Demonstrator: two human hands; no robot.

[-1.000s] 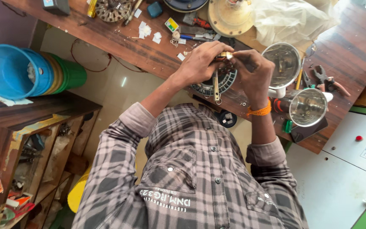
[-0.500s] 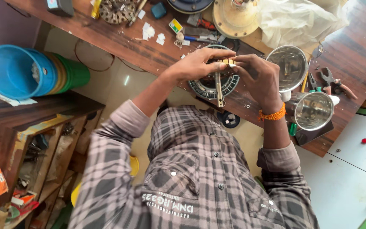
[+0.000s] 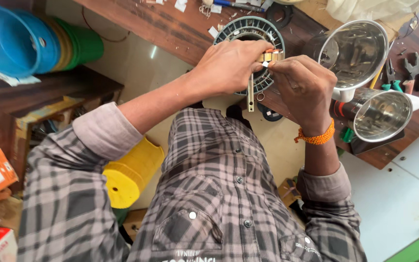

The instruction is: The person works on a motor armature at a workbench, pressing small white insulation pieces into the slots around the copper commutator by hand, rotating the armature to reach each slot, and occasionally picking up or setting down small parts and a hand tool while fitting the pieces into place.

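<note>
Steel jars (image 3: 364, 77) beside hands (image 3: 267, 73) — ribbed disc (image 3: 248, 31) behind

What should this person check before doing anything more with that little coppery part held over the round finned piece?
1. Both hands on the small coppery part: ok, left hand and right hand pinch it.
2. Round finned piece flat on the wooden bench: ok.
3. Thin metal tool secured: cannot tell.
4. Steel jars clear of hands: ok, apart.
5. Part seated correctly: cannot tell, fingers hide it.

2 steel jars (image 3: 354, 53), 1 fan grille (image 3: 248, 34), 1 yellow spool (image 3: 131, 171), 2 hands (image 3: 229, 65)
</note>
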